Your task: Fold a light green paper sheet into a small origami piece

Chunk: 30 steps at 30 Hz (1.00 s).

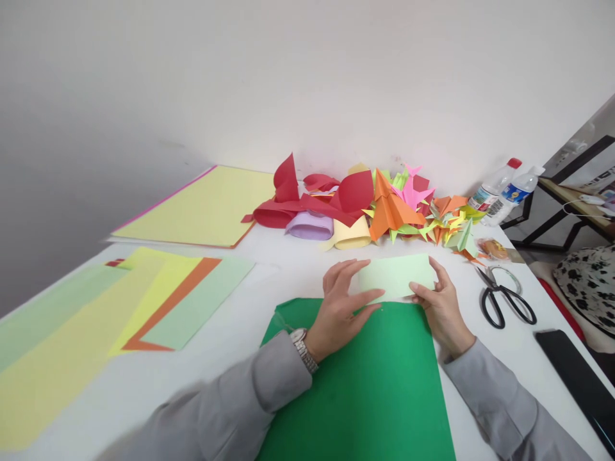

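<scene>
A small pale green paper rectangle (396,276) is held up just beyond the far edge of a large green sheet (365,384). My right hand (442,304) pinches its right end, thumb in front and fingers behind. At the paper's left end is my left hand (339,307), fingers apart, with some fingertips over or against the paper; a firm grip does not show. A metal watch (303,351) circles the left wrist. Under my left forearm and hands lies the green sheet, flat on the white table (225,397).
Colored paper sheets (158,288) overlap at left, with a large yellow sheet (202,205) behind. Folded paper pieces (391,208) pile by the wall. At right are black-handled scissors (504,298), a tape roll (516,282), a black flat object (576,378) and two bottles (497,186).
</scene>
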{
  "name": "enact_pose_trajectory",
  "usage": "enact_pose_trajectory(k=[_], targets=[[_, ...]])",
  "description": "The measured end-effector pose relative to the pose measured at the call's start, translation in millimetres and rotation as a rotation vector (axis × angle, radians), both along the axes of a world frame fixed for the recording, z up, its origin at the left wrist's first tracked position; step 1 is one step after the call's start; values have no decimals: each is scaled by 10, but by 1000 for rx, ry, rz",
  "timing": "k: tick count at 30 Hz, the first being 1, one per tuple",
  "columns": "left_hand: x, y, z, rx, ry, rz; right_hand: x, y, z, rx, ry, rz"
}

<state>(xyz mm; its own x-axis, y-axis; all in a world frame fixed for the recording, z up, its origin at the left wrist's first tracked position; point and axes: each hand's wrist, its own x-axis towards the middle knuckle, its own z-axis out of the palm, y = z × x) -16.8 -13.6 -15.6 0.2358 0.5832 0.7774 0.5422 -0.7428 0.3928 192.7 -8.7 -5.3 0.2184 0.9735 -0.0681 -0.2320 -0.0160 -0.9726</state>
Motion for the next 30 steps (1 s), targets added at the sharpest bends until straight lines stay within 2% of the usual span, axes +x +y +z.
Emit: enact_pose_trajectory(k=[3,5,9,12,17,20,25,30], targets=[[-8,4,17,33,-21,49,25,-5,-15,46,-70,63],[-22,14,33,2,-79,38,64,9,-23,140,-150,44],[-37,17,46,-249,-258,-73,126,27,-15,319,-338,-10],[-23,12,42,-437,-364,-60,135,12,-35,255,-298,50],[-13,47,69,-640,-430,-37,148,-8,-72,107,-184,79],[-28,77,93,-756,-426,-83,162,-10,-12,47,-167,186],[-35,80,97,-819,-291,-253,102,-77,121,8,-390,417],[-17,57,99,-791,-212,-350,16,-160,143,105,-605,549]])
